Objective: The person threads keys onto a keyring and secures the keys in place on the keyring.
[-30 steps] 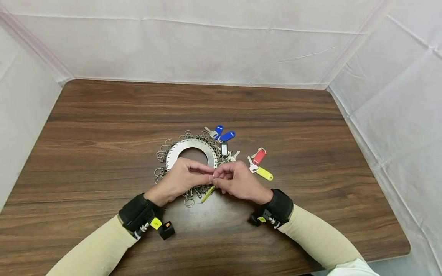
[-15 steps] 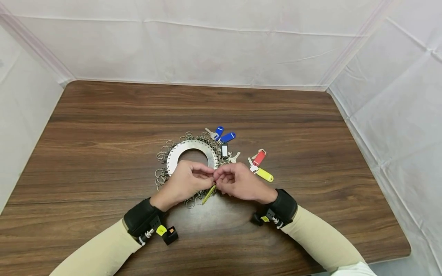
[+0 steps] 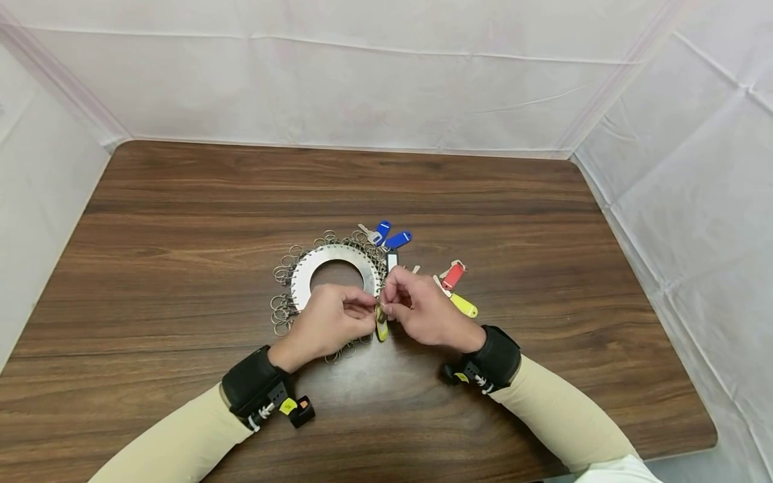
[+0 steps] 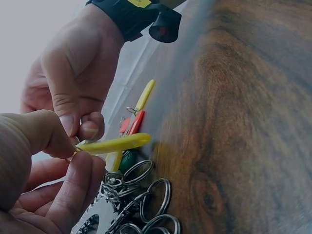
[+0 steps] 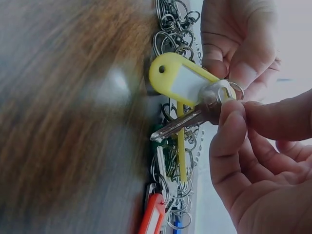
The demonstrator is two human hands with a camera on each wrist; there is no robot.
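Both hands' fingers (image 5: 229,126) on yellow-tagged key (image 5: 187,119) beside crowded key rings (image 3: 284,312), table edge (image 3: 694,376) well apart

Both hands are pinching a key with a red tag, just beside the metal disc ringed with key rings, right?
Not quite: the tag is yellow, not red, as the right wrist view shows. The left hand and right hand do pinch its key beside the metal disc.
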